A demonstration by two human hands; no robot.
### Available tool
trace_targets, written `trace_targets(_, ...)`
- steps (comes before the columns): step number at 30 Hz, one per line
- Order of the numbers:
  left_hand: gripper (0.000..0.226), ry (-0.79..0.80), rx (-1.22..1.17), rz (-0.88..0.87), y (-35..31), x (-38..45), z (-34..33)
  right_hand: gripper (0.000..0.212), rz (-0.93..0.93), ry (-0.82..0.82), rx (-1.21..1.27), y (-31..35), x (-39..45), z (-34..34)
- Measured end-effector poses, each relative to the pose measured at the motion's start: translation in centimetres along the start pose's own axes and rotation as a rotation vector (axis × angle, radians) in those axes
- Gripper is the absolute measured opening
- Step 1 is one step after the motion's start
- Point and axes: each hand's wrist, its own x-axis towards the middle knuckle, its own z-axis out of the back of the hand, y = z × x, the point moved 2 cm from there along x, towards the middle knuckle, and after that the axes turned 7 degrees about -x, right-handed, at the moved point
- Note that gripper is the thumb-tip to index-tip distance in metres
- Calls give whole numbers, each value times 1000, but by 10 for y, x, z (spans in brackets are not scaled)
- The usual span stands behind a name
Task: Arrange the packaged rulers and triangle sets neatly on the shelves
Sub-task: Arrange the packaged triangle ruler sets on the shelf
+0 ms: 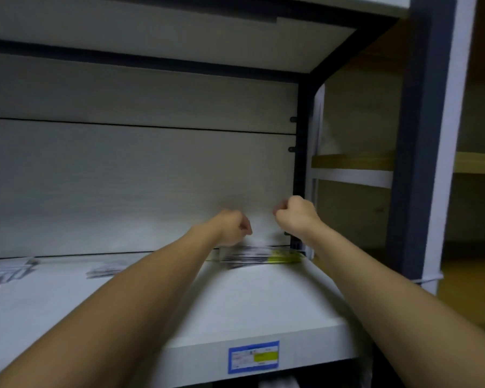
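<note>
Price tag sits closest, on the shelf lip. Further back, left hand and right hand are both curled, holding nothing. Packaged rulers lie at the back wall: probably light, flat, slippery plastic, so pinch the long edges.

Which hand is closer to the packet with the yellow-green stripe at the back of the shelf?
Left. The left hand is directly over the left end of the yellow-green striped packet, near touching; blur hides contact. The right hand hovers higher, above its right part.
</note>
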Motion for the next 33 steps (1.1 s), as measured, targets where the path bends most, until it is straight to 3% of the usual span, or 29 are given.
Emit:
trace_targets(5, 32, 112, 121, 18, -5, 18, -34, 10, -93, -140, 149, -4, -2, 7)
trace_targets(12, 12, 96, 115, 9, 0, 23, -34, 18, -195, -172, 265, -8, 3, 13)
trace_targets(18, 34, 153, 148, 61, 8, 20, -26, 17, -200, -191, 231, -8, 3, 4)
trace_targets(21, 17, 84, 173, 52, 13, 19, -17, 20, -180, -223, 162, -7, 5, 3)
trace_targets(23, 20, -2, 137, 86, 21, 19, -3, 18, -167, -224, 108, -5, 5, 2)
trace_targets(28, 27, -171, 130, 181, 50, 8, 31, 11, 33, 47, -83, -3, 6, -22)
trace_targets(33, 25, -204, 144, 233, 71, -7, 44, 47, 201, 388, -327, 3, 4, -62)
